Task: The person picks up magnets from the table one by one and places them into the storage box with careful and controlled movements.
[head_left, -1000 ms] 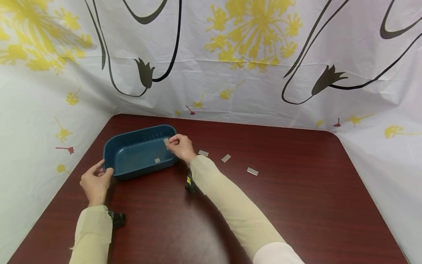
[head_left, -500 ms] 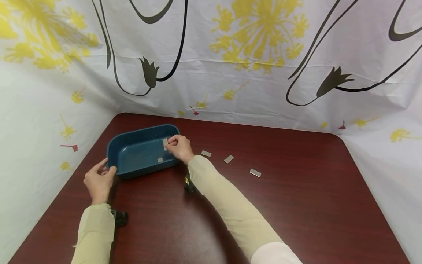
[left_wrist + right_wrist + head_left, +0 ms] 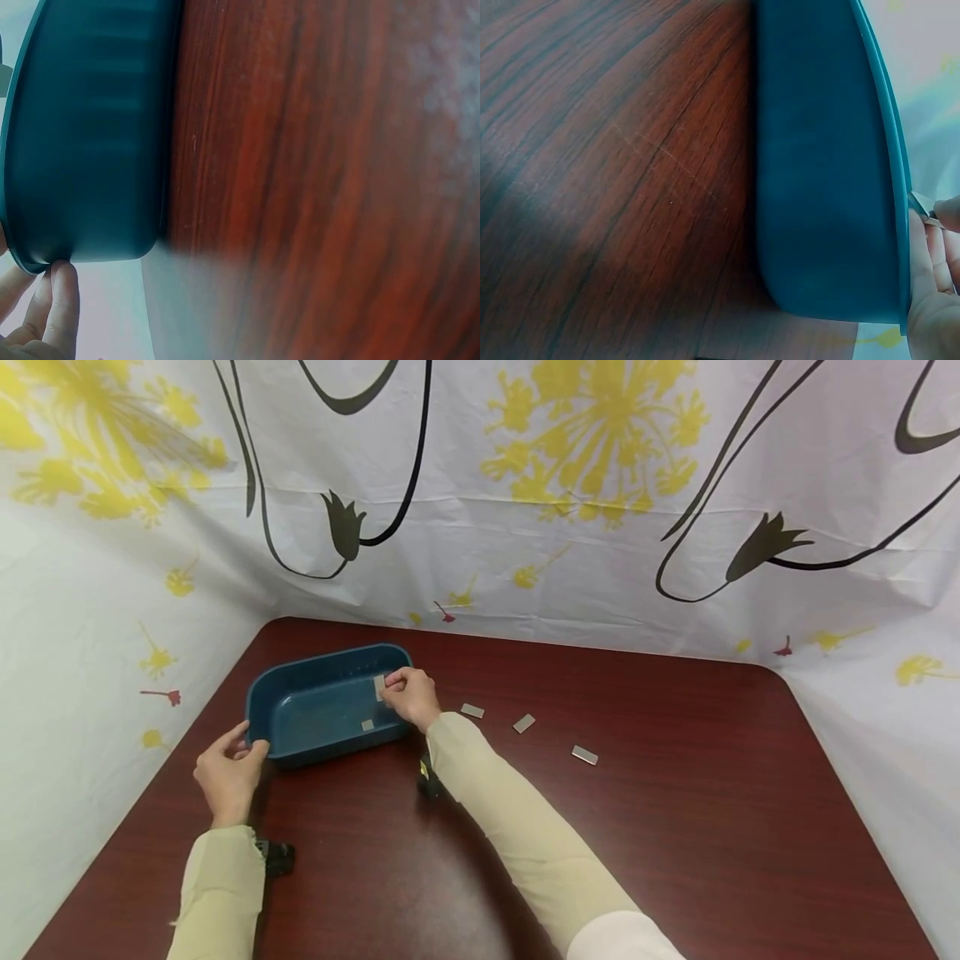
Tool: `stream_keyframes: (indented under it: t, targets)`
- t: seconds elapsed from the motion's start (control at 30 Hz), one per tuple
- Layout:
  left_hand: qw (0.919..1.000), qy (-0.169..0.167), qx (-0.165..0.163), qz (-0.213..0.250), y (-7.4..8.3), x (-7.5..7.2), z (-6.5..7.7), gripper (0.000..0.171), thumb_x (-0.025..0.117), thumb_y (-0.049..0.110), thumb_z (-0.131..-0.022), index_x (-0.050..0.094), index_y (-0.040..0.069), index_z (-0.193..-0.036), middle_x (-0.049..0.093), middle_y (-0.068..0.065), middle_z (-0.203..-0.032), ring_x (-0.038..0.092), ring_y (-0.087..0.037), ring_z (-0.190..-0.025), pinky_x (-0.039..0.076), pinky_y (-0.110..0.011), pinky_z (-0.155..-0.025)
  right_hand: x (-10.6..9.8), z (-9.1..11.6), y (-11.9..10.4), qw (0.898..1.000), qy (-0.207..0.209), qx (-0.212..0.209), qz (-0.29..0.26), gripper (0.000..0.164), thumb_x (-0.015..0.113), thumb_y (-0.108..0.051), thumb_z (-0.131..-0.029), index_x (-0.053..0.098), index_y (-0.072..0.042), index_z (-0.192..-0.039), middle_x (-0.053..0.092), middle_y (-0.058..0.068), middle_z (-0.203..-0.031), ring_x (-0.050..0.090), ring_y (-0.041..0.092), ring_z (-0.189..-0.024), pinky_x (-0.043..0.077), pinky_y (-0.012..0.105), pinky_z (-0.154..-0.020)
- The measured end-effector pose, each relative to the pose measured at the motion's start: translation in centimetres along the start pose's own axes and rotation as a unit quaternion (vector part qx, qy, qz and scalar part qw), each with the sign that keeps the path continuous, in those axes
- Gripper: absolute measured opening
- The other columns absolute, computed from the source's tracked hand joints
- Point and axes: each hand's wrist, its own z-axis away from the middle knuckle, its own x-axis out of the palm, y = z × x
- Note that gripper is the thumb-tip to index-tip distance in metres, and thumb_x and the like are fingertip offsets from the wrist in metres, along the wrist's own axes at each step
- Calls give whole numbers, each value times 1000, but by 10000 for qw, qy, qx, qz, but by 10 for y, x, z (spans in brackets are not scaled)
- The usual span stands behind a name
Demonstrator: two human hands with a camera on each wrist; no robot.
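Note:
A blue plastic basin (image 3: 300, 714) stands at the table's far left. My left hand (image 3: 231, 775) grips the rim at its near left corner, thumb and fingers on the edge; the left wrist view also shows these fingers (image 3: 64, 300) at the rim. Over the basin's right end, my right hand (image 3: 412, 695) pinches a small flat silvery-grey rectangular piece (image 3: 378, 687). In the right wrist view that piece (image 3: 921, 202) shows edge-on just past the rim, partly hidden by the basin. A similar piece (image 3: 367, 725) lies on the basin floor.
To the right of the basin, three more flat grey pieces lie apart on the dark red-brown table (image 3: 675, 827): one piece (image 3: 472, 711) by my right wrist, another piece (image 3: 524, 723) further right, a third piece (image 3: 585, 755) beyond. A patterned white curtain (image 3: 465, 510) hangs behind.
The head view has turned slightly, so the basin and loose pieces appear a little further right. My right hand, still pinching the piece, sits slightly further left over the basin. The left hand keeps its grip.

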Motion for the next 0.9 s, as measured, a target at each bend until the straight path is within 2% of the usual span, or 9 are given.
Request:
stream_keyframes:
  t: [0.4,0.57,0.9]
  targets:
    - [10000,24,9,58,-1,1,-1,41,61,14,-75,63,14,-116,60,-12,-91,45,13,-57,36,-10,-51,8,-3,-8,9997,60,237,-46,8,63,-10,-81,62,-4,-87,63,5,-77,59,14,-63,47,25,-61]
    - [9999,77,19,64,-2,3,-3,41,61,13,-75,63,15,-116,60,-12,-90,45,13,-58,36,-10,-50,14,-5,-9,9991,55,395,-147,8,64,-10,-81,62,-5,-86,63,4,-77,59,14,-64,48,27,-64]
    - [9997,118,95,180,-3,3,-2,40,62,12,-75,64,12,-115,61,-15,-91,44,15,-57,35,-8,-52,19,-7,-7,9990,-182,374,-180,9,64,-10,-81,62,-4,-87,64,5,-78,61,14,-65,49,27,-64]
